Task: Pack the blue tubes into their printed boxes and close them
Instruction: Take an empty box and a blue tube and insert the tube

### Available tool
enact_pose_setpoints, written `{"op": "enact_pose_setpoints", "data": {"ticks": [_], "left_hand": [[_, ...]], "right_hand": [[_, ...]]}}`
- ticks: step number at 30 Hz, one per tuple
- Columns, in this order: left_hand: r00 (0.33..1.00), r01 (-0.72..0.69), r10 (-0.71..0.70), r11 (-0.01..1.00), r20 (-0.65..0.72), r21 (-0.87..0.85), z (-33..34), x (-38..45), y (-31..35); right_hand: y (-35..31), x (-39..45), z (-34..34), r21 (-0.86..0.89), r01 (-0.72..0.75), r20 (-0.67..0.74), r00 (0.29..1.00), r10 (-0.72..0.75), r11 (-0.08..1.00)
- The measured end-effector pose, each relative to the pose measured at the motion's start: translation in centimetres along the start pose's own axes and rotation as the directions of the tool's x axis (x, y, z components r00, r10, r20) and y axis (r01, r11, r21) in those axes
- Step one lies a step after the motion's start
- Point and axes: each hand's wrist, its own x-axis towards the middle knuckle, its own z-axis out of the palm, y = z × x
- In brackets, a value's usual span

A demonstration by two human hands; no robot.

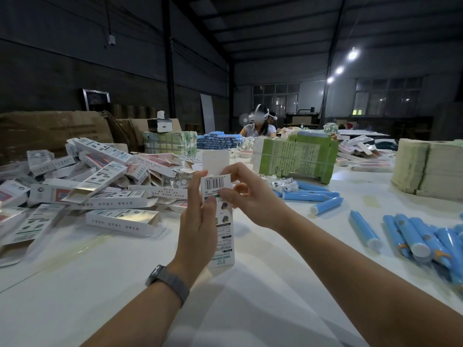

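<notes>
One wide white desk (250, 309) carries everything. On its left side lies a big heap of printed boxes (82, 186), many with open ends. On the right side lie the blue tubes (413, 236), some in a pile, some single and apart. Above the middle of the desk, the left hand (198, 216) holds one printed box (221, 221) upright, its fingers curled round the box's body. The right hand (246, 194) pinches the box's top end near the barcode, where the white top flap (215, 160) stands open. A grey watch (169, 281) sits on the left wrist.
</notes>
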Motion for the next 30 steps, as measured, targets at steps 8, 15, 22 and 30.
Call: {"op": "enact_pose_setpoints", "data": {"ticks": [8,15,22,30], "left_hand": [[0.999,0.040,-0.040,0.999,-0.012,0.025,0.0,0.1,0.3],[1.000,-0.004,0.005,0.997,-0.001,0.078,-0.1,0.1,0.6],[0.999,-0.038,0.040,0.978,-0.008,0.205,0.1,0.0,0.7],[0.997,-0.056,0.061,0.989,-0.036,0.134,0.0,0.2,-0.1]], "right_hand": [[-0.3,0.1,0.1,-0.046,-0.010,-0.053,0.999,0.008,0.999],[-1.3,0.1,0.0,-0.010,0.020,-0.126,0.992,-0.021,1.000],[-1.2,0.1,0.0,-0.236,0.054,-0.095,0.992,-0.078,0.970],[-1.2,0.4,-0.1,-0.178,0.057,-0.114,0.990,-0.078,0.982]]}}
